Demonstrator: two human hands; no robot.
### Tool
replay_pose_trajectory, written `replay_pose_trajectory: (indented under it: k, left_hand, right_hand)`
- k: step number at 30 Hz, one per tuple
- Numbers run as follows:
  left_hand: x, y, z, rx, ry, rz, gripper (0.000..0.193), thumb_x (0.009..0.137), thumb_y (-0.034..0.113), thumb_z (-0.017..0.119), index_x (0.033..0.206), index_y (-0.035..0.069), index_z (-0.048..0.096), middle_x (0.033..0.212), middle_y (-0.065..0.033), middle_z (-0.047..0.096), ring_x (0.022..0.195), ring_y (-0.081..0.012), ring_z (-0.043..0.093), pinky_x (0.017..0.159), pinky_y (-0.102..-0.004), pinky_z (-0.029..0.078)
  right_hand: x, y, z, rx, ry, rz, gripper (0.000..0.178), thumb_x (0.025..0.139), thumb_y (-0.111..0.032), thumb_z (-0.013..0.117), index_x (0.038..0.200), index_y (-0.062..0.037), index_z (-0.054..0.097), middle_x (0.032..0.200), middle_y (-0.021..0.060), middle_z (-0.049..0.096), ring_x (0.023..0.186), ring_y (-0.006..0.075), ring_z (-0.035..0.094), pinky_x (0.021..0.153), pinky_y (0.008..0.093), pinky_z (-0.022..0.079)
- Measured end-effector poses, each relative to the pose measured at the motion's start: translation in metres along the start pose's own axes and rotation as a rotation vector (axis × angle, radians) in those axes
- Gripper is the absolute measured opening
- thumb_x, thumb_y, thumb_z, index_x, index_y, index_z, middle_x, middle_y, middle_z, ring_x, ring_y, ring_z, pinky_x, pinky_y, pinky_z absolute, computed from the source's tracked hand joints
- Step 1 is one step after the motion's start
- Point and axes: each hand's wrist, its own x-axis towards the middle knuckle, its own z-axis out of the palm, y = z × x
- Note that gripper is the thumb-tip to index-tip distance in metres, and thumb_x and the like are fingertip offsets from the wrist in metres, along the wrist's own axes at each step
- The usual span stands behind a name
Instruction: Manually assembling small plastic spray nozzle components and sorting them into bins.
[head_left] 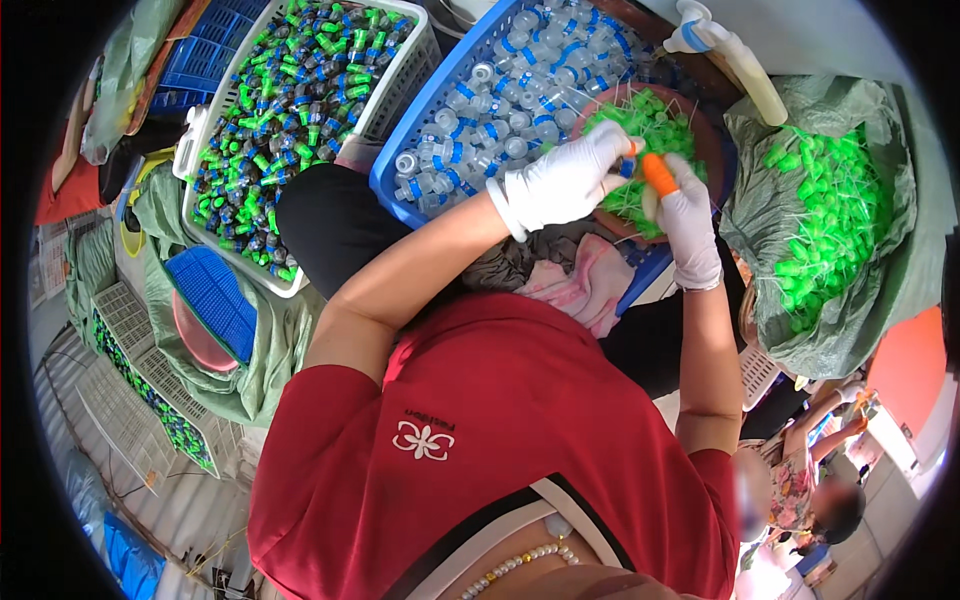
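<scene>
Head view shows the gloved left hand (570, 180) pinching a small blue-banded piece (628, 168) over the reddish bowl (708, 150) of green caps (650, 115). The right hand (686, 215) is close beside; its grip I cannot tell. Clear bottles (485, 130) lie in the blue basket (421, 110).

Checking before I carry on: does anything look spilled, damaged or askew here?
No spill or damage stands out around the left hand or right hand. Farther left, a blue mesh basket leans over a pink basin, looking askew rather than set flat.
</scene>
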Motion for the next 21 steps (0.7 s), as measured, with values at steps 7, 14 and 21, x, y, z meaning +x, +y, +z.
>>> replay_pose_trajectory:
  k: [7, 14, 21]
  left_hand:
    - [-0.014, 0.008, -0.011, -0.539, -0.212, -0.666, 0.038, 0.089, 0.004, 0.062, 0.123, 0.001, 0.046, 0.114, -0.0161, 0.054, 0.102, -0.0295, 0.059, 0.087, -0.0361, 0.048]
    - [-0.040, 0.022, -0.004, -0.175, -0.100, -0.214, 0.037, 0.087, 0.002, 0.061, 0.122, 0.001, 0.048, 0.114, -0.0172, 0.054, 0.100, -0.0340, 0.057, 0.087, -0.0368, 0.048]
    - [-0.050, -0.005, -0.096, 0.750, 0.198, -0.133, 0.035, 0.078, 0.002, 0.065, 0.112, 0.003, 0.057, 0.101, -0.0148, 0.060, 0.097, -0.0339, 0.058, 0.084, -0.0419, 0.046]
  right_hand:
    - [-0.008, 0.002, 0.004, -0.715, 0.127, -0.872, 0.022, 0.093, -0.018, 0.065, 0.107, -0.0015, 0.061, 0.078, -0.0013, 0.059, 0.063, 0.0086, 0.051, 0.053, 0.0274, 0.040]
    - [-0.022, 0.007, 0.019, 0.159, -0.110, 0.404, 0.023, 0.089, -0.015, 0.062, 0.106, -0.0002, 0.065, 0.090, 0.0111, 0.066, 0.081, 0.0294, 0.061, 0.070, 0.0410, 0.047]
    - [0.017, 0.014, 0.036, -0.864, 0.133, -0.533, 0.018, 0.082, -0.017, 0.064, 0.097, -0.0083, 0.067, 0.093, 0.0089, 0.065, 0.084, 0.0264, 0.061, 0.069, 0.0384, 0.047]
